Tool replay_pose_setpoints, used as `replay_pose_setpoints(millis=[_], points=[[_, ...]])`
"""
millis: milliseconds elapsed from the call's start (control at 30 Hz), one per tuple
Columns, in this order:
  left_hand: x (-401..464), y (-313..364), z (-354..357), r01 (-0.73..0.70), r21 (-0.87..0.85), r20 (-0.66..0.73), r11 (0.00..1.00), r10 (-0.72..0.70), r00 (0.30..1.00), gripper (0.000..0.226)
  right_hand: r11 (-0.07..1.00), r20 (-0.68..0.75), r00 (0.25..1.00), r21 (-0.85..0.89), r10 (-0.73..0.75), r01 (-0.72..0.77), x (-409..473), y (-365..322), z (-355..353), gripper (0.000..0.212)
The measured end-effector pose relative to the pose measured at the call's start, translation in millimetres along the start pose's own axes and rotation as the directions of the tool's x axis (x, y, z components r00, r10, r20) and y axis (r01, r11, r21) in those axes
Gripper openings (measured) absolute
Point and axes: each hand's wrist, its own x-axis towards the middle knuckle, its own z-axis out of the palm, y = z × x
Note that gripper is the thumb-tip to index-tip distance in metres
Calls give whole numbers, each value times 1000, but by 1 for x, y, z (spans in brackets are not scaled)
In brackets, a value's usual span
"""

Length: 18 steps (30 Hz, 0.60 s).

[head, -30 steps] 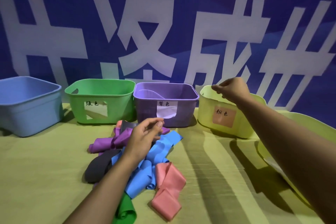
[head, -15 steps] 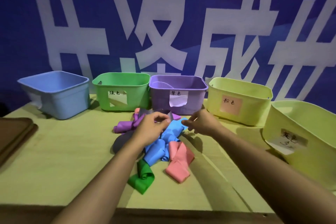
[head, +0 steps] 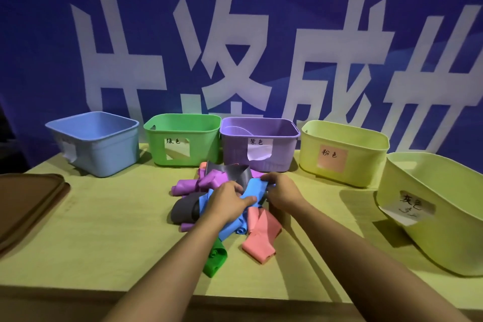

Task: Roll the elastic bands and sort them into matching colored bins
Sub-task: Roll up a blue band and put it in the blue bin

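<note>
Nearest the person, a green band [head: 215,260] lay loosely curled on the yellow-green surface [head: 104,230], just beside a folded pink band [head: 261,239]. Above these sat the tangled heap of bands, and both hands were in it. The left hand [head: 227,201] had its grip curled over a blue band [head: 254,189], thumb stretched along its lower side; the right hand [head: 281,191] pinched the same band's far end, fingers bent round its edge. More blue material spilled out beneath the left wrist (whether it was the same strip could not be told). Left of the hands lay a dark grey band [head: 184,210], and behind it a purple band [head: 193,184]; another grey strip [head: 232,171] arched up at the back of the heap.

At the left edge rested a brown tray [head: 23,204].

Farther back stood the row of bins: a blue bin [head: 100,144], a green bin [head: 183,138], a purple bin [head: 260,146] and a pale yellow-green bin with a pink label [head: 342,151]. A second pale bin [head: 431,212] sat nearer, at the right. Behind all hung a blue banner [head: 235,34] with large white characters.
</note>
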Motion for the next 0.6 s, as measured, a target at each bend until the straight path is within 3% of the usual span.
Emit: replay_pose_setpoints(millis=[100, 200, 300, 600], points=[[-4, 8, 1, -1, 43, -11, 999, 1, 1000, 35, 974, -35, 997, -216, -71, 62, -5, 7, -8, 39], [2, 12, -4, -60, -69, -41, 996, 57, 998, 9, 945, -71, 989, -310, -130, 102, -6, 9, -27, 18], [9, 16, -17, -113, -234, -21, 966, 112, 994, 20, 902, -61, 957, -354, -285, 246, -2, 8, -51, 16], [7, 36, -63, -74, -522, 71, 849, 130, 989, 42, 952, 6, 953, -38, -303, 303, -12, -10, -83, 3]])
